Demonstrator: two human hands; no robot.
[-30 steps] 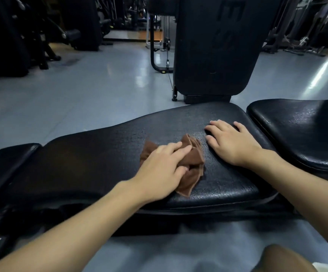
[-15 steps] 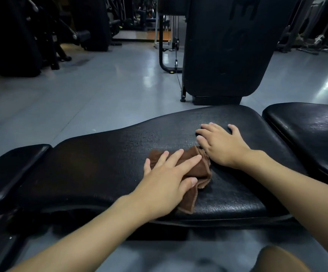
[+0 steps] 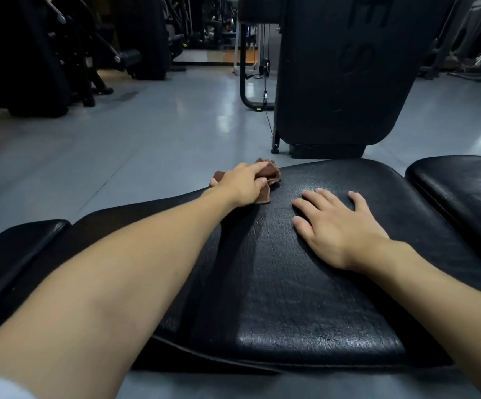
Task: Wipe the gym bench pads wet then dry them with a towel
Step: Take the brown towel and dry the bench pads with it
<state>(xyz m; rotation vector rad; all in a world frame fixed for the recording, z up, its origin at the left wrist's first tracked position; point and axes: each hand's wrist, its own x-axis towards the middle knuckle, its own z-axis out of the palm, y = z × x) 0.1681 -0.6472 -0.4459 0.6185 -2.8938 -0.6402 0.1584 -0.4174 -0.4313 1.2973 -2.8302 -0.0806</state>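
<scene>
Wiping the far edge of the pad [image 3: 291,298] with a bunched cloth [image 3: 271,172].
The left hand [image 3: 240,184] has its fingers [image 3: 252,168] curled over the brown cloth, thumb at its near side, pressing it onto the pad's far edge. The right hand [image 3: 337,228] lies flat on the pad, fingers apart, holding nothing. The cloth looks light, soft and limp, so it likely handles best wadded under the palm, or its loose corners will trail. The pad looks like firm, textured vinyl with a sheen, probably slick where wet. It needs no lifting, only bracing.

grey floor [image 3: 147,145], black weight machine [image 3: 337,82]
</scene>
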